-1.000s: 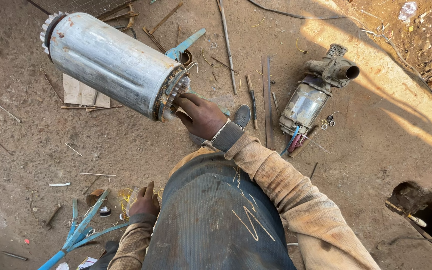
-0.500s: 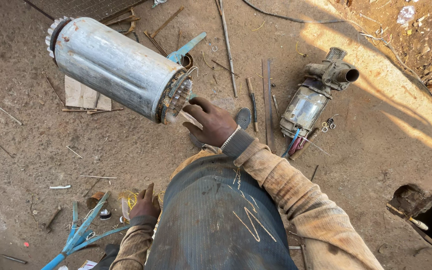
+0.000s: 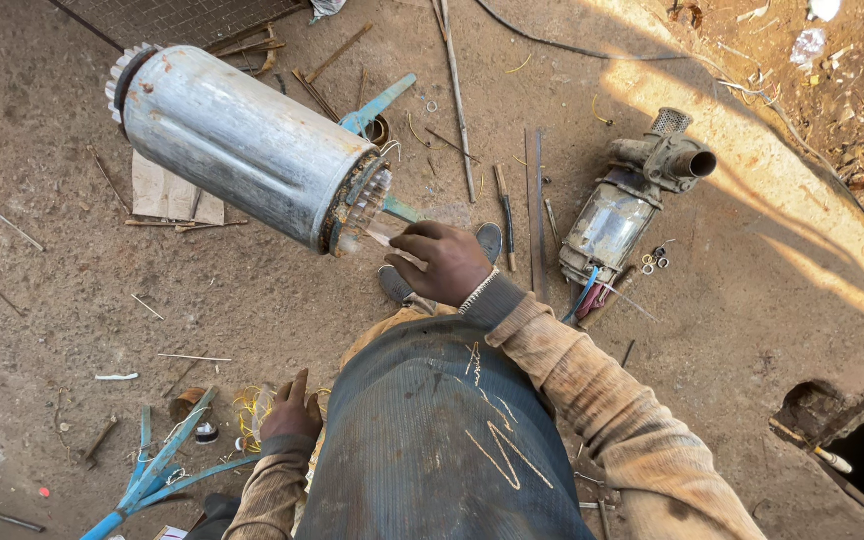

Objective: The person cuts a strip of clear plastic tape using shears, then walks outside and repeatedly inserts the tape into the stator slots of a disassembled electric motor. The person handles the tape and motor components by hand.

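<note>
Grey metal, dull and streaked, forms the big cylinder [image 3: 247, 150] that is seen tilted across the upper left of the view, its toothed far end at ten o'clock and its open near end at four o'clock. Nothing under it can be made out, so it cannot be told what carries it.

The right hand [image 3: 444, 262] is held just at four o'clock of the cylinder's open end. Its fingers are curled around a thin pale strip [image 3: 390, 240] that appears to run into that end; the strip is pinched, not loosely touched. The reach looks chosen so the strip is kept in line with the opening.

The left hand [image 3: 290, 408] is kept low at seven o'clock, well apart from the cylinder, fingers spread and nothing gripped. It seems to rest near the knee, close to a tangle of yellow wire [image 3: 249, 408] and blue strips [image 3: 157, 470] on the dirt floor [image 3: 72, 330].

At three o'clock of the right hand, apart from it, a rusty pump [image 3: 627, 205] is laid on its side, with loose rods [image 3: 534, 190] scattered between. A cardboard scrap [image 3: 174, 195] lies beneath the cylinder.
</note>
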